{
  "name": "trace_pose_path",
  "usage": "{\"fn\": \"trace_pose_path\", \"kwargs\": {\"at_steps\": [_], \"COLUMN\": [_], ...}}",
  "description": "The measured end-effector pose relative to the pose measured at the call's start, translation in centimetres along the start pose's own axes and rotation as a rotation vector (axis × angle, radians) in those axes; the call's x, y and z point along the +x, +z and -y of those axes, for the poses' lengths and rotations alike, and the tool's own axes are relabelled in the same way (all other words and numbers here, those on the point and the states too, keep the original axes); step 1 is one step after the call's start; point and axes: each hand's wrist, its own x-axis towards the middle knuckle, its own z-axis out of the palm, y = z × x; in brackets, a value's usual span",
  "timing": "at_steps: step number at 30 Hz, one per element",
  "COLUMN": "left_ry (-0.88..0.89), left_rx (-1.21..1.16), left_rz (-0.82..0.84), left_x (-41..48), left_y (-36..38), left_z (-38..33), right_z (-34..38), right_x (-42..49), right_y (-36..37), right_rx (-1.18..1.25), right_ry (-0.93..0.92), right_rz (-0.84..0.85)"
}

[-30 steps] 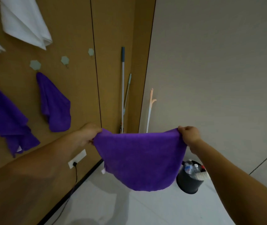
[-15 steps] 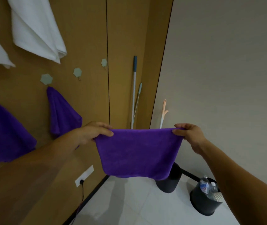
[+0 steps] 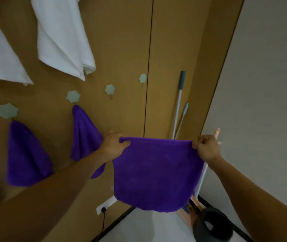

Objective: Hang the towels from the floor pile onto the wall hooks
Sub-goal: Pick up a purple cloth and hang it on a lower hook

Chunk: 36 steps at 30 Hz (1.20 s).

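a person holds a purple towel (image 3: 155,173) stretched flat between both hands, in the air in front of the wooden wall panel (image 3: 121,41). the left hand (image 3: 114,145) pinches the upper left corner, thumb in front and fingers curled behind. the right hand (image 3: 205,147) pinches the upper right corner with its fingers bunched and curled. the towel's lower edge hangs free above the floor. to the left, two hung purple cloths (image 3: 83,133) drape from hexagonal hooks. two bare hooks (image 3: 109,89) sit above the left hand, well apart from the held towel. white towels (image 3: 62,35) hang higher up. pole handles (image 3: 178,103) lean in the corner. a black bucket (image 3: 210,226) stands on the floor beneath the right forearm.
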Motion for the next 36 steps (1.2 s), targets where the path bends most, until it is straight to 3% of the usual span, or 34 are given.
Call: {"fn": "trace_pose_path", "kwargs": {"at_steps": [2,6,10,14,20,23,25,29,33,36], "left_ry": [-0.002,-0.030,-0.137,-0.156,-0.110,-0.055,-0.056,-0.045,-0.106,-0.227], "left_rx": [0.052,-0.160,-0.400,-0.439,-0.452,-0.434,-0.289,-0.243,-0.042,0.140], "left_rz": [-0.174,-0.388,-0.576,-0.677,-0.673,-0.501,-0.437,-0.577,-0.820,-0.849], "left_x": [1.4,3.1,4.8,5.9,7.7,8.7,9.8,12.4,14.9,16.1], "left_y": [0.7,0.8,0.3,-1.1,-3.8,-4.8,-5.6,-6.8,-7.5,-7.0], "left_z": [-0.3,-1.3,-2.6,-3.0,-1.7,-0.7,0.0,0.9,0.9,1.2], "right_z": [0.8,2.5,5.5,8.6,13.0,15.0,16.3,18.2,20.5,21.0], "right_x": [2.5,7.2,9.3,10.9,12.6,12.9,13.4,14.6,15.8,16.5], "right_y": [1.8,4.7,6.5,8.3,13.3,16.0,17.6,20.4,22.4,24.2], "right_rx": [0.130,0.338,0.518,0.279,0.548,0.573,0.538,0.465,0.375,0.329], "right_ry": [-0.003,-0.092,-0.211,-0.445,-0.334,-0.298,-0.330,-0.411,-0.501,-0.518], "right_rz": [-0.009,0.128,0.531,0.869,0.752,0.688,0.635,0.515,0.377,0.318]}}
